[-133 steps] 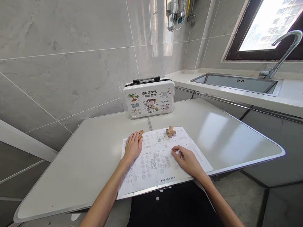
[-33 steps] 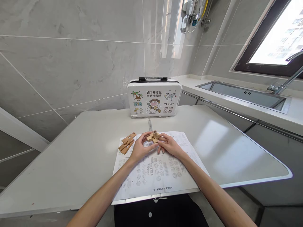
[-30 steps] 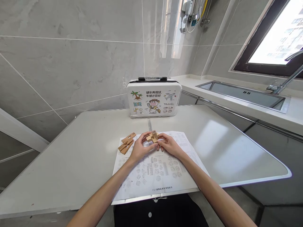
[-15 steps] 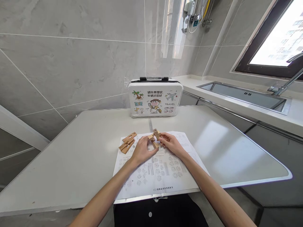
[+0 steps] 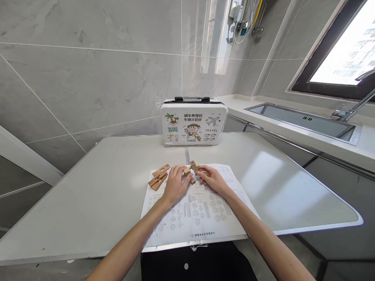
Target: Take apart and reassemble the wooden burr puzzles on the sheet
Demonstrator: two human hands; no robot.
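Observation:
A printed instruction sheet [image 5: 199, 210] lies on the white table [image 5: 102, 203]. My left hand [image 5: 175, 185] rests low on the sheet, fingers bent over small wooden puzzle pieces [image 5: 189, 174]. My right hand [image 5: 213, 180] pinches one wooden piece [image 5: 194, 166] at its fingertips, just right of the left hand. Loose wooden puzzle pieces [image 5: 158, 177] lie at the sheet's upper left corner, beside my left hand.
A white cartoon-printed case [image 5: 193, 125] with a black handle stands at the table's back edge against the tiled wall. A steel sink [image 5: 301, 119] and tap [image 5: 353, 107] sit in the counter to the right, under a window. The table's front edge runs near my body.
The wooden cluster held up between both hands has come apart. My left hand dropped to the sheet with some pieces; my right hand kept one. Earlier, the left hand set pieces down at the left.

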